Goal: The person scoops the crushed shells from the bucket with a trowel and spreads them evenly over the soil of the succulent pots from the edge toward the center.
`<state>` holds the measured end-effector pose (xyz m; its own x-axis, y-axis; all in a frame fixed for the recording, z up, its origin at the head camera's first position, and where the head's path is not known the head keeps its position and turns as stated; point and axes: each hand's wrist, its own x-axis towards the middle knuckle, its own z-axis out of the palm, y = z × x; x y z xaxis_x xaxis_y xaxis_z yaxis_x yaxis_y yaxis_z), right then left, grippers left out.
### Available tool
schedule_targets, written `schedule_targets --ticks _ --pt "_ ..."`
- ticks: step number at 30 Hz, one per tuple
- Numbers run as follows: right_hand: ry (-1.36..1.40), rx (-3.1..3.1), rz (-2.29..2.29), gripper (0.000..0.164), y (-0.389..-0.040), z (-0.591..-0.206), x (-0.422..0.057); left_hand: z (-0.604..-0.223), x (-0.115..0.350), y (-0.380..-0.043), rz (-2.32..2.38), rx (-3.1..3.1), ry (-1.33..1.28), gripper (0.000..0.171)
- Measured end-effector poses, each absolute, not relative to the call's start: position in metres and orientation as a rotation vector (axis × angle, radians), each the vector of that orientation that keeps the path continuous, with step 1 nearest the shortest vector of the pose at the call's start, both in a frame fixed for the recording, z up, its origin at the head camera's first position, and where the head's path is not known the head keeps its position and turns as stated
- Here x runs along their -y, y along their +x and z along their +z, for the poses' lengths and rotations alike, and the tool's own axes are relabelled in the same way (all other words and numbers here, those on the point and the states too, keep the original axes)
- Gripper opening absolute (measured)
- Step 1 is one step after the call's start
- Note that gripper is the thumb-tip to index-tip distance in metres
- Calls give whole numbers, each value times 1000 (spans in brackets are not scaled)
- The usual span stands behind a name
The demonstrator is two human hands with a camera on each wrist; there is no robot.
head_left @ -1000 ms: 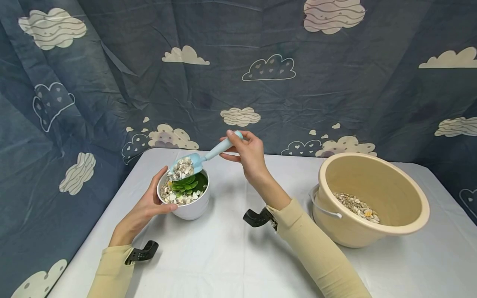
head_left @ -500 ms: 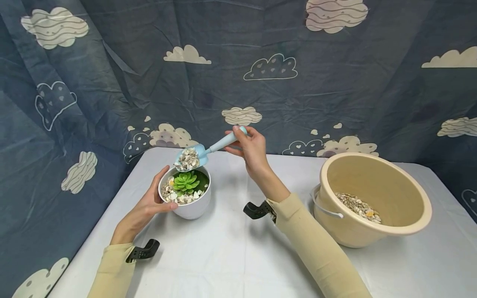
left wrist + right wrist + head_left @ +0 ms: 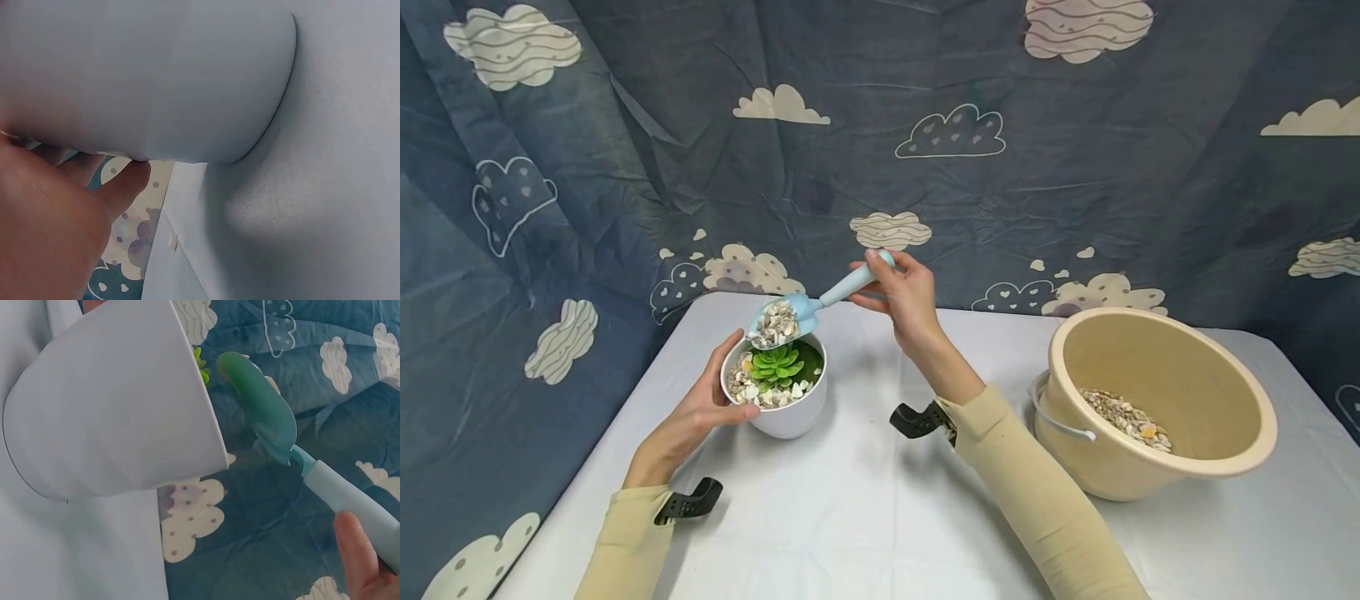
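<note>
A white flower pot [image 3: 792, 417] stands on the table, with a green succulent [image 3: 777, 365] in its middle and pale pebbles along its near and left side. My left hand [image 3: 696, 410] grips the pot from the left, thumb in front and fingers round the far side. Between thumb and fingers, my right hand [image 3: 912, 304] holds the handle of a light blue scoop [image 3: 842, 287]. Pebbles [image 3: 777, 323] fill the scoop's blade, which hangs over the pot's back left rim. In the right wrist view the blade's underside [image 3: 259, 406] is apart from the pot's rim.
On the right a beige bucket [image 3: 1101, 467] with a light handle [image 3: 1060, 425] leans toward the left, pebbles [image 3: 1123, 417] lying inside it. A white cloth [image 3: 842, 517] covers the table. Behind hangs a dark blue curtain [image 3: 820, 183] with clouds.
The scoop has lifted off the plant toward the pot's back rim and levelled, then dipped slightly. The succulent shows more fully. My left hand keeps its hold on the pot.
</note>
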<state>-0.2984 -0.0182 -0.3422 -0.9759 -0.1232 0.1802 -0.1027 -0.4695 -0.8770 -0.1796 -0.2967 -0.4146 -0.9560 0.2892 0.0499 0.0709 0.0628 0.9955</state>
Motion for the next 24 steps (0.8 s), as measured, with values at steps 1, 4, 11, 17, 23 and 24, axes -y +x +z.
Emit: schedule_targets --ticks 1,4,11,17,23,24 --pt "-350 -1621 -2658 25 -297 -341 19 -414 297 -180 2011 -2164 370 104" --pt "-375 -1661 -2649 22 -294 -337 21 -414 297 -179 2012 -2165 363 105" --pt "-457 -1752 -2618 24 -289 -333 25 -416 296 -180 2040 -2156 351 106" --pt "-461 -1738 -2613 28 -289 -332 26 -416 296 -178 2088 -2102 397 102" --pt "-456 -1736 -2614 27 -288 -332 26 -416 296 -178 2076 -2116 396 101" --pt "-460 -1736 -2617 26 -287 -331 26 -415 296 -178 2071 -2124 390 102"
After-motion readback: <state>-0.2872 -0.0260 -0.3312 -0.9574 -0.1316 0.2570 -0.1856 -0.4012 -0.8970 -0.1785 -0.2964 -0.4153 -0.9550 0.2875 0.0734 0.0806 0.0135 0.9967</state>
